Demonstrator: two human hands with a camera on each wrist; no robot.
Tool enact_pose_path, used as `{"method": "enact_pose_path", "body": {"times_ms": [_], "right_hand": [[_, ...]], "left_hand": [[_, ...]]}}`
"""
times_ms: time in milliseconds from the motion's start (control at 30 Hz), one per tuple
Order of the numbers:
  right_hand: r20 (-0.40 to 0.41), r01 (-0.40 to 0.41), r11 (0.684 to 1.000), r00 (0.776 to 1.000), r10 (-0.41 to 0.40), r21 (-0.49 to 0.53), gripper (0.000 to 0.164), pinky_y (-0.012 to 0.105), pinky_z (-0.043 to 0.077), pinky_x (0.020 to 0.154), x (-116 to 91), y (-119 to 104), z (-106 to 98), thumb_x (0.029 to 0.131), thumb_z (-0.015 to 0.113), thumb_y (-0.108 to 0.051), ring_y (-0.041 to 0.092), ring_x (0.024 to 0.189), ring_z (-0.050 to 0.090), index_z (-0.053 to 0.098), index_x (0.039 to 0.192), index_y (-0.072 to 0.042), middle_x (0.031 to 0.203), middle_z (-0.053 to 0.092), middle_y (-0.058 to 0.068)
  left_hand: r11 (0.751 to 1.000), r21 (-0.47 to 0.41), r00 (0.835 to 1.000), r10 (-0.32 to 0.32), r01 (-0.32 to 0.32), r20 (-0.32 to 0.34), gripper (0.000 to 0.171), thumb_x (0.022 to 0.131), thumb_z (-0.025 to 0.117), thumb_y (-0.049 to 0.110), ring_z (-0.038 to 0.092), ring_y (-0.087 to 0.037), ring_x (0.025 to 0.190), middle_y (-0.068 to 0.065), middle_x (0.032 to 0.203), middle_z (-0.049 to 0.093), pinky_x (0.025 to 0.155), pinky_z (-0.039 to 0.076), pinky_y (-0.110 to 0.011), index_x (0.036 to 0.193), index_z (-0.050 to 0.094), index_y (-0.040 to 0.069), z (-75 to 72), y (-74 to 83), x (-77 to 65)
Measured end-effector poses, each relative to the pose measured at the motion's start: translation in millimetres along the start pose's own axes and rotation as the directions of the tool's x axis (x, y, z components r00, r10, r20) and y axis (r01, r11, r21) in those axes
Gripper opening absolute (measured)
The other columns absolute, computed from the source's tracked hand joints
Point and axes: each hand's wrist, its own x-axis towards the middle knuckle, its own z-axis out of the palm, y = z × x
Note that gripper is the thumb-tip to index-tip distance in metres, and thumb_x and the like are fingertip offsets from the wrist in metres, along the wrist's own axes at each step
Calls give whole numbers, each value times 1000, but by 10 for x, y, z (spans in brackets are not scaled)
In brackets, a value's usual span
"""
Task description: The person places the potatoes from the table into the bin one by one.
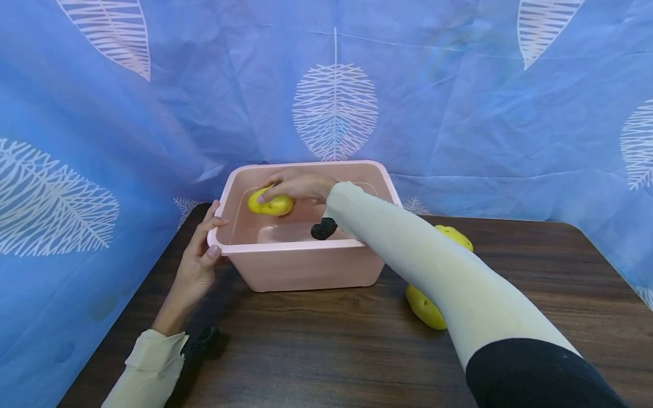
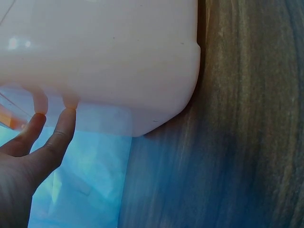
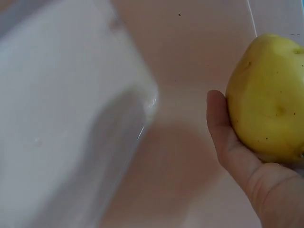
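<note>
Left of the head frame's centre, the right hand (image 1: 301,185) grips a yellow potato (image 1: 272,207) inside the pink bin (image 1: 306,271); the left hand (image 1: 198,258), fingers spread, touches its left rim. Right of centre, two more potatoes (image 1: 426,309) lie on the desk (image 1: 316,345).

PLACE: cloth-screened tabletop workspace | blue leaf-print cloth (image 1: 439,124) behind | wood-grain table (image 1: 316,351)

Left hand (image 2: 31,164) at lower left, two fingertips (image 2: 69,118) touching pale pink tub (image 2: 128,57). Brown wood-grain tabletop (image 2: 251,85) along right. Light blue cloth (image 2: 83,175) near bottom.
</note>
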Motion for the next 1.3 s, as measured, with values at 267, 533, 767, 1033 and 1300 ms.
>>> {"method": "enact_pose_path", "body": {"times_ms": [267, 533, 767, 1033, 1300], "right_hand": [[13, -34, 998, 999, 34, 45, 54, 30, 60, 93, 7, 2, 12, 98, 71, -31, 22, 117, 60, 57, 147, -12, 136, 59, 8], [0, -87, 986, 996, 88, 144, 49, 48, 53, 111, -27, -27, 18, 103, 63, -19, 34, 145, 50, 50, 149, -6, 152, 53, 11], [-8, -58, 982, 998, 61, 180, 50, 57, 51, 112, -50, -84, -19, 103, 64, -16, 36, 150, 45, 52, 150, -6, 155, 53, 13], [-50, 20, 985, 999, -11, 170, 53, 58, 52, 110, -298, -196, -199, 101, 68, -19, 35, 148, 46, 53, 151, -7, 159, 49, 13], [-111, 57, 970, 993, -32, 236, 47, 55, 54, 109, -656, -234, -475, 102, 67, -13, 33, 148, 46, 56, 147, -8, 156, 50, 14]], "left_hand": [[999, -23, 999, 30, -29, 13, 46, 109, 50, 27, 22, -44, 159, 10, 177, 13, 106, 41, -66, 151, 41, 9, -26, -27, 19], [998, -57, 999, 37, -37, 13, 47, 109, 52, 28, 18, -43, 160, 9, 177, 13, 105, 39, -66, 149, 41, 6, -23, -22, 34], [998, -47, 999, 33, -33, 16, 48, 109, 51, 30, 18, -43, 159, 13, 176, 13, 106, 37, -74, 151, 41, 8, -21, -23, 24], [999, -39, 999, 38, -37, 14, 49, 109, 52, 32, 21, -45, 158, 7, 177, 12, 103, 41, -74, 151, 42, 9, -13, -8, 30], [1000, 14, 1000, 25, -25, 5, 47, 111, 50, 31, 23, -44, 158, 8, 177, 12, 102, 43, -65, 152, 42, 10, -15, 19, 11]]}}
